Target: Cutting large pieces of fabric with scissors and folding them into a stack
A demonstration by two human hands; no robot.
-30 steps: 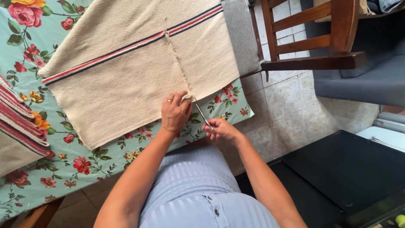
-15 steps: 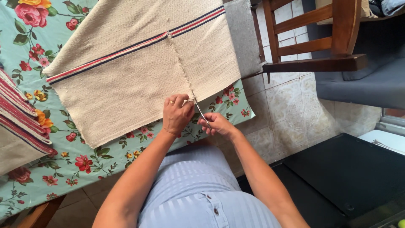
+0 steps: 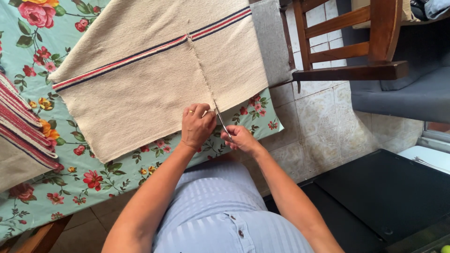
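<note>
My scissors [image 3: 221,121] meet the near edge of the beige woven cloth [image 3: 154,79], right at the seam [image 3: 202,75] that runs up its middle to the red and navy stripes [image 3: 140,54]. The cloth lies flat on the counter [image 3: 117,175], which is covered by a turquoise flowered tablecloth [image 3: 28,70]. My right hand [image 3: 240,138] is closed around the scissor handles, holding the thin blades pointed up along the seam line. My left hand [image 3: 197,125], a ring on one finger, is curled shut and pinches the cloth's edge just beside the blades, keeping it taut. I judge the cut along the seam to be only beginning, since the blades sit at the hem and the seam above looks whole. The next move calls for small, steady snips kept on the seam, with my left hand shifting up the cloth to hold tension ahead of the blades. At the counter's left edge lies a folded striped textile [image 3: 21,122] in red and cream. Beyond the counter's far corner stands a wooden chair [image 3: 349,47], over pale floor tiles [image 3: 318,117], and a black flat surface [image 3: 375,197] sits low to my right.
</note>
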